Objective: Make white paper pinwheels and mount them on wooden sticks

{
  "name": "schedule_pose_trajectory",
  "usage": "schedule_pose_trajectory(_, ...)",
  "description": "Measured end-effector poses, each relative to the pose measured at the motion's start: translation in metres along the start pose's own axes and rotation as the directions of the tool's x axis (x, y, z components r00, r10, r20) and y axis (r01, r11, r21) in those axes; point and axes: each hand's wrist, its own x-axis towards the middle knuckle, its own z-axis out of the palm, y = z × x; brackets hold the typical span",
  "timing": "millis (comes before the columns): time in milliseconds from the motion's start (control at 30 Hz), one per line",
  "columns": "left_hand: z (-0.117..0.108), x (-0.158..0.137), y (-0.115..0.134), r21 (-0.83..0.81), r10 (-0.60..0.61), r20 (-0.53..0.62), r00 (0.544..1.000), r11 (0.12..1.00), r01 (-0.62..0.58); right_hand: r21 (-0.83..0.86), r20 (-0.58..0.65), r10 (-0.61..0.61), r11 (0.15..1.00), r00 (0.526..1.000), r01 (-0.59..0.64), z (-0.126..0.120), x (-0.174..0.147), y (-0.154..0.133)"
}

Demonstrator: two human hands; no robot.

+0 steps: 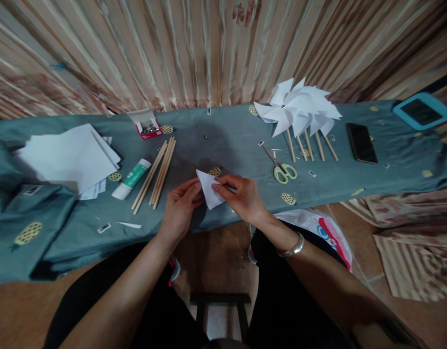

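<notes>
A small folded sheet of white paper (209, 193), shaped like a triangle, is held up between my hands near the table's front edge. My left hand (184, 201) pinches its left edge, the fingertips partly behind the paper. On the right side, my right hand (241, 194) grips the same paper with the thumb on top and the fingers curled. Left of my hands lie several wooden sticks (161, 173) and a green and white glue stick (131, 179). Scissors (281, 167) with pale green handles rest to the right.
Several white paper pinwheels (299, 107) on sticks lie at the back right, near a dark phone (362, 142) and a blue-framed device (423, 110). A stack of white paper (70, 155) sits at left. A red box (149, 130) of metal pins stands open by the curtain (194, 53).
</notes>
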Motion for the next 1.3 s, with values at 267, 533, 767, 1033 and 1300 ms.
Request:
schedule_pose_trajectory(267, 0.0023, 0.0004, -0.0048, 0.049, 0.058, 0.003, 0.998, 0.997, -0.058, -0.033, -0.004, -0.011, 0.999, 1.0, 0.011, -0.0021, -0.002, -0.0024)
schedule_pose_trajectory(533, 0.0037, 0.0003, -0.0046, 0.053, 0.042, 0.0, 0.999, 0.998, -0.042, -0.032, -0.009, 0.001, 0.999, 1.0, -0.001, -0.0029, -0.0027, -0.0024)
schedule_pose_trajectory(767, 0.0037, 0.0015, -0.0051, 0.054, 0.041, -0.018, 0.999, 0.998, -0.04, -0.044, -0.006, 0.01, 0.999, 1.0, -0.01, -0.0047, -0.0051, -0.0071)
schedule_pose_trajectory(1033, 0.0035, 0.003, -0.0048, 0.067, 0.048, -0.015, 0.999, 0.997, -0.047, -0.073, -0.009, -0.002, 0.997, 1.0, 0.001, -0.0077, -0.0064, -0.01)
schedule_pose_trajectory(1300, 0.0034, 0.0041, -0.0059, 0.127, 0.076, -0.018, 0.997, 0.989, -0.074, -0.222, -0.132, -0.182, 0.963, 0.974, 0.15, -0.0079, -0.0053, -0.0042)
